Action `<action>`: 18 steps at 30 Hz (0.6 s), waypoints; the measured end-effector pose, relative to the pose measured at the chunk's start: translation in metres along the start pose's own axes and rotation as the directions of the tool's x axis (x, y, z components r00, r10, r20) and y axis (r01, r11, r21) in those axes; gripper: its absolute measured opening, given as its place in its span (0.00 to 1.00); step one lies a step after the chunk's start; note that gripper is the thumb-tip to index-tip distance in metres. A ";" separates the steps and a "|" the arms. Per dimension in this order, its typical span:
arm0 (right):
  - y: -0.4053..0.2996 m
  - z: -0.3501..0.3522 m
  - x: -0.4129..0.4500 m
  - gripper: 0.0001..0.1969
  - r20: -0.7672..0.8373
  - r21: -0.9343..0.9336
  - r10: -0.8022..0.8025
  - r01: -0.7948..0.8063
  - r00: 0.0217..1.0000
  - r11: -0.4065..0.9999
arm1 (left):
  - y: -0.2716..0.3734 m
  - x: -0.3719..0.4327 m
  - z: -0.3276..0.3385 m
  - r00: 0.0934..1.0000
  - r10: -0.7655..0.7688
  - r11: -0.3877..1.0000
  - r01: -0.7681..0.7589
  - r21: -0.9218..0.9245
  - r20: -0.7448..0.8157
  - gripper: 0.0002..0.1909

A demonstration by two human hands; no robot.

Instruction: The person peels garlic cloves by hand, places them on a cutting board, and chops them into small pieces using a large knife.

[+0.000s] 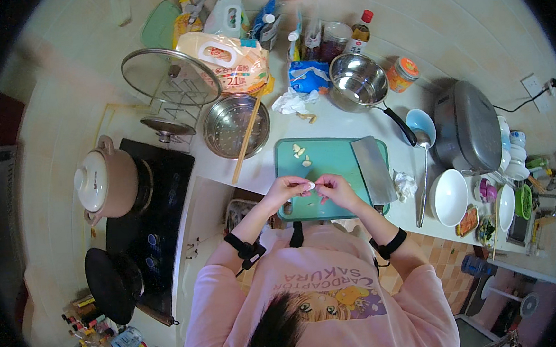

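Over the near part of a green cutting board (329, 211), my left hand (290, 190) pinches a small whitish piece, which looks like a garlic clove (311, 185), between thumb and fingers. Close on its right, my right hand (333, 189) has its fingertips at the same piece; whether it also grips the piece is hard to tell. Several pale garlic cloves (298, 151) lie on the board's upper left part. A cleaver with a wide metal blade (374, 169) rests along the board's right side, its dark handle towards me.
Left of the board stand a steel steamer pot (237, 126) with wooden chopsticks (248, 137) across it and a black stove (163, 196). Behind are crumpled tissue (294, 101) and a steel saucepan (358, 82). A ladle (423, 182), white bowl (449, 198) and grey appliance (470, 128) stand right.
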State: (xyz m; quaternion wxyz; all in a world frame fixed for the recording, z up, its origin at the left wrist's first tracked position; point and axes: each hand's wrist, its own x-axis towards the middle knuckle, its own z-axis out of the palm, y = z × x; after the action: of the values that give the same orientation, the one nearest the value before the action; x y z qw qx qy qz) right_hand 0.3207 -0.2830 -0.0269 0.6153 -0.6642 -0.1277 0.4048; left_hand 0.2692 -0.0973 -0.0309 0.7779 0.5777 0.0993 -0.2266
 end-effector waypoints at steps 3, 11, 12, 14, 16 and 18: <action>-0.003 0.005 0.005 0.05 0.055 0.096 0.007 -0.013 0.998 0.995 | -0.002 -0.007 -0.003 0.998 -0.052 0.988 0.047 -0.147 -0.030 0.09; -0.013 0.018 0.004 0.09 0.011 0.104 -0.038 0.036 0.999 0.994 | -0.006 -0.016 -0.012 0.990 0.091 0.995 -0.094 -0.018 -0.106 0.11; -0.016 0.020 0.004 0.09 0.013 0.103 -0.037 0.035 0.999 0.994 | -0.007 -0.016 -0.012 0.971 0.209 0.970 -0.190 0.154 -0.114 0.12; -0.019 0.023 0.005 0.09 0.025 -0.154 -0.144 0.146 0.989 0.977 | -0.011 -0.019 -0.008 0.941 0.323 0.906 -0.275 0.321 -0.104 0.13; -0.017 0.022 0.008 0.09 0.005 -0.107 -0.126 0.126 0.992 0.986 | -0.002 -0.024 0.000 0.889 0.409 0.823 -0.262 0.504 -0.206 0.12; -0.010 0.022 0.013 0.09 -0.012 -0.059 -0.108 0.107 0.994 0.992 | -0.006 -0.024 -0.002 0.872 0.429 0.853 -0.306 0.424 -0.234 0.11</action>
State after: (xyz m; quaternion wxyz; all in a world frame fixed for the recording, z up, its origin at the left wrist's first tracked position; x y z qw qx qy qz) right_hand 0.3169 -0.2567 -0.0202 0.6177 -0.6770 -0.1704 0.3620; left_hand 0.2452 -0.0910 -0.0270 0.6558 0.7520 0.0655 0.0106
